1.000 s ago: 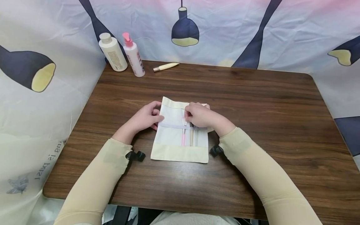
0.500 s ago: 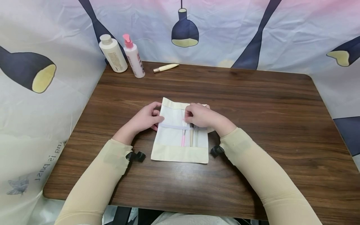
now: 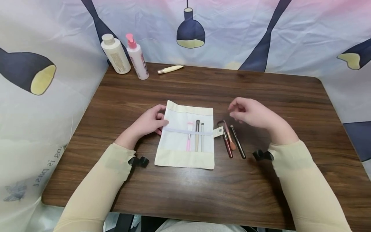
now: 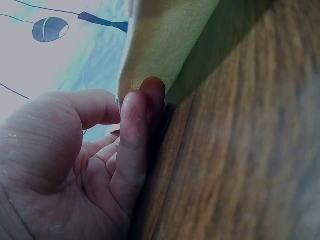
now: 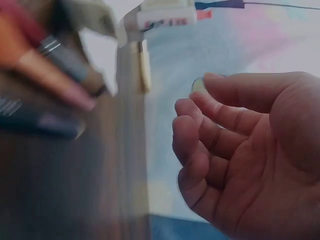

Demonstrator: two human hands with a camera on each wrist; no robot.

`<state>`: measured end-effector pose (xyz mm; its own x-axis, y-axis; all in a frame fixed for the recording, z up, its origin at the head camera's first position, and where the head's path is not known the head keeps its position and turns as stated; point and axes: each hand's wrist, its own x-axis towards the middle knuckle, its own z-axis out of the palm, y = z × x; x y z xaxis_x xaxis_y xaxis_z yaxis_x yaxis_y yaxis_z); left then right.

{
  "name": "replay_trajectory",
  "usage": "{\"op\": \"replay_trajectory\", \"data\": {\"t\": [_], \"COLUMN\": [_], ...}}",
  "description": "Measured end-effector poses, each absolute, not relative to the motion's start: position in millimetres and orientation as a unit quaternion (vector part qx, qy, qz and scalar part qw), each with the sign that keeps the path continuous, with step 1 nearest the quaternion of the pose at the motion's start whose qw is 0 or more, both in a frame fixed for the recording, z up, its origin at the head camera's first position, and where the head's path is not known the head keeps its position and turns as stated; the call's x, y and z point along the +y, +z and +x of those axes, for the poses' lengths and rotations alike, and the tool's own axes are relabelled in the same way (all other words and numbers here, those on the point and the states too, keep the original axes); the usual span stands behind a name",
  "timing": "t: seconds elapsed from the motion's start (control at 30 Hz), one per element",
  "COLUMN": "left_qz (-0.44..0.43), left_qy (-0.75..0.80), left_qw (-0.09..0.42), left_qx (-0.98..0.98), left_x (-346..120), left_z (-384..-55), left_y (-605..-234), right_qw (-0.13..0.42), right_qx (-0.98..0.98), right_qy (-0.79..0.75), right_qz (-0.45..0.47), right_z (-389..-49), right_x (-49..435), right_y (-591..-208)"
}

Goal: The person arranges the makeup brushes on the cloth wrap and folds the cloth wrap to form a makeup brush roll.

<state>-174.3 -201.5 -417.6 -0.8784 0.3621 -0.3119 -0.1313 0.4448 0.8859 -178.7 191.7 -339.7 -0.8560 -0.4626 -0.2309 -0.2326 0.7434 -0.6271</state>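
Note:
A cream and white fabric makeup brush roll (image 3: 174,141) lies spread on the table. A pink-handled brush (image 3: 189,138), a dark-tipped brush (image 3: 197,137) and a thin brush (image 3: 202,138) sit behind its elastic strap. My left hand (image 3: 150,120) pinches the roll's left edge, thumb on top; the left wrist view shows fingers under the raised cloth (image 4: 160,45). Off to the right, my right hand (image 3: 252,111) hovers with loosely curled fingers and nothing in them. Just below it lie a red-handled brush (image 3: 227,143), an orange-tipped brush (image 3: 230,137) and a black brush (image 3: 238,143).
At the back left stand a white capped bottle (image 3: 116,54) and a pump bottle (image 3: 137,59). A cream pen-like item (image 3: 171,69) lies near them. The roll's snap tab (image 3: 218,131) sticks out toward the loose brushes. A printed cloth (image 3: 226,38) hangs behind the table.
My right hand has left the pink brush at the strap and moved right, over by the loose brushes, which now show. My left hand stays at the roll's edge.

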Motion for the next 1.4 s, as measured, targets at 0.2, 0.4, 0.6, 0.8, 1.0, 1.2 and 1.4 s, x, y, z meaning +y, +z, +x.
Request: {"op": "replay_trajectory", "data": {"t": [0.2,0.4,0.6,0.8,1.0,1.2,1.4], "left_qz": [0.071,0.071,0.068,0.072,0.068,0.071,0.074], "left_qy": [0.526,0.523,0.525,0.526,0.519,0.513,0.513], "left_qw": [0.231,0.234,0.237,0.235,0.24,0.239,0.235], "left_qx": [0.815,0.817,0.815,0.815,0.818,0.821,0.822], "left_x": [-201.7,-200.3,-198.6,-197.7,-199.4,-201.5,-201.9], "left_z": [-174.1,-173.2,-171.7,-172.1,-170.6,-173.3,-173.8], "left_y": [-418.7,-419.5,-419.2,-419.1,-420.1,-419.4,-418.7], "right_qw": [0.232,0.216,0.216,0.194,0.184,0.164,0.17], "right_qx": [0.926,0.947,0.952,0.959,0.962,0.972,0.975], "right_qy": [-0.245,-0.176,-0.148,-0.122,-0.122,-0.098,-0.08], "right_qz": [-0.169,-0.158,-0.16,-0.168,-0.162,-0.133,-0.116], "right_z": [-168.1,-164.9,-161.8,-160.1,-156.9,-155.7,-155.3], "right_x": [202.6,196.2,189.0,187.6,184.1,180.7,176.4], "right_y": [-357.4,-371.2,-378.5,-382.2,-388.0,-388.6,-386.6]}}
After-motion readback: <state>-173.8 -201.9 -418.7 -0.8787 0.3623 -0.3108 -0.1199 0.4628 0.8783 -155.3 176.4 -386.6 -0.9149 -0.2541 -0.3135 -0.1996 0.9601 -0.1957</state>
